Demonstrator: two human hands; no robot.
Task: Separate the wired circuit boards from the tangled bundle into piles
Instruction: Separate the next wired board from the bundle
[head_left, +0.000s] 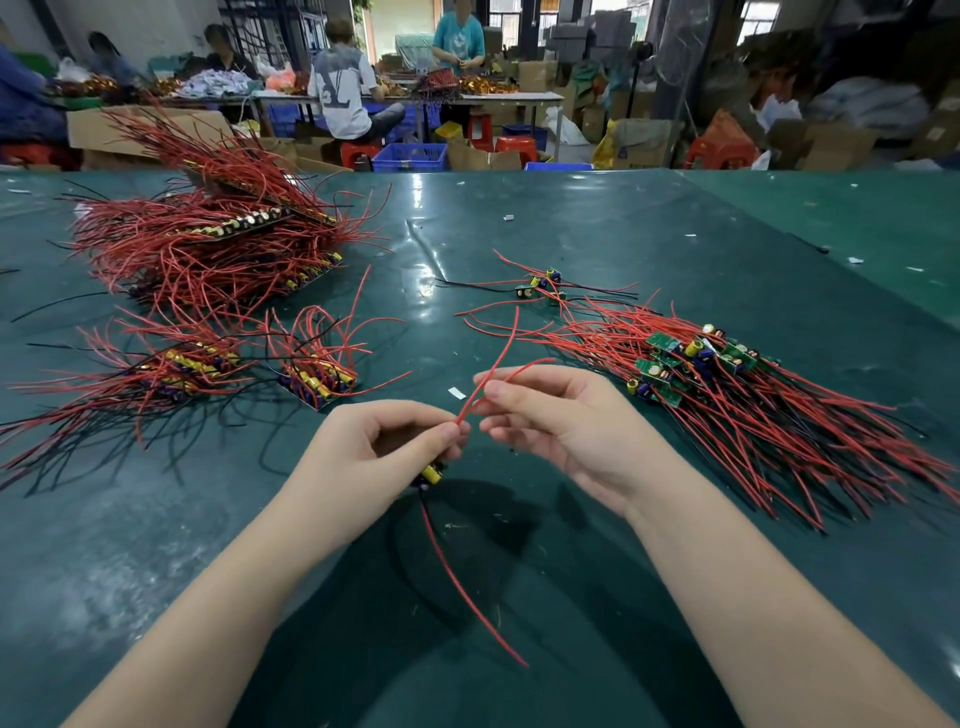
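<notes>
A: Toward the far left corner of the green table (571, 218), what was entered?

B: One large stacked pile (208, 244) of wired circuit boards, red leads fanned outward. Nearer along the left edge, a flatter pile (156, 374); just beside it to the right, a small upright stack (319, 379).

A: At the near edge, centre?

B: The left hand (384, 447), fingers curled, pinched one wired board (431, 474) with a yellow capacitor; a red wire (467, 587) hung from it toward the near edge. The right hand (561, 431) pinched an upper red lead (498, 358) between thumb and forefinger, other fingers loosely bent. The hands were near each other, not touching.

A: Right of that?

B: A few loose boards (540, 286) mid-table; toward the right edge, the tangled bundle (727, 395), green boards uppermost, leads trailing rightward.
</notes>
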